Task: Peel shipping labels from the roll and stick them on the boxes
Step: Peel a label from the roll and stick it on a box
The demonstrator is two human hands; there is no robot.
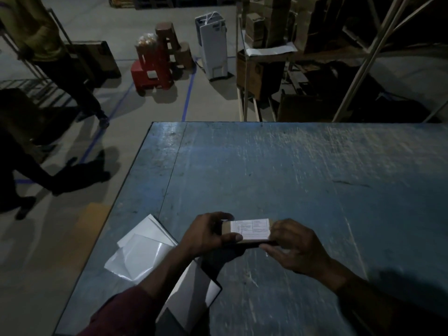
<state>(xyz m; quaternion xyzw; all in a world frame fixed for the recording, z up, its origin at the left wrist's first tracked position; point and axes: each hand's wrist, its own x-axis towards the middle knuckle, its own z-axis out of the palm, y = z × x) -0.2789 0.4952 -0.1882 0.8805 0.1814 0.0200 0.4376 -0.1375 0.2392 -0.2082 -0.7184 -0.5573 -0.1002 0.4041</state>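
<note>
Both hands are holding a small flat brown cardboard box [244, 232] just above the near part of a scuffed blue-painted counter [291, 166]. The left hand [208, 235] is gripping the box's left end, its fingers curling over the far edge and its thumb lying along the near edge. The right hand [294, 246] is closing round the right end, fingers bent over the top and thumb reaching under the near edge. A white rectangular shipping label with printed lines [251, 229] is lying flat on the box's top face, covering most of it and leaving a brown strip at the left end. To the left of the hands, a loose pile of glossy white backing sheets [140, 251] is resting on the counter near its left edge, partly under the left forearm in a dark red sleeve [126, 311]. Beyond the counter, red plastic stools [152, 69] and a white upright appliance [213, 44] are standing on the grey floor, beside metal shelving with cardboard cartons [257, 44]. A person [48, 44] is standing at far left.
</note>
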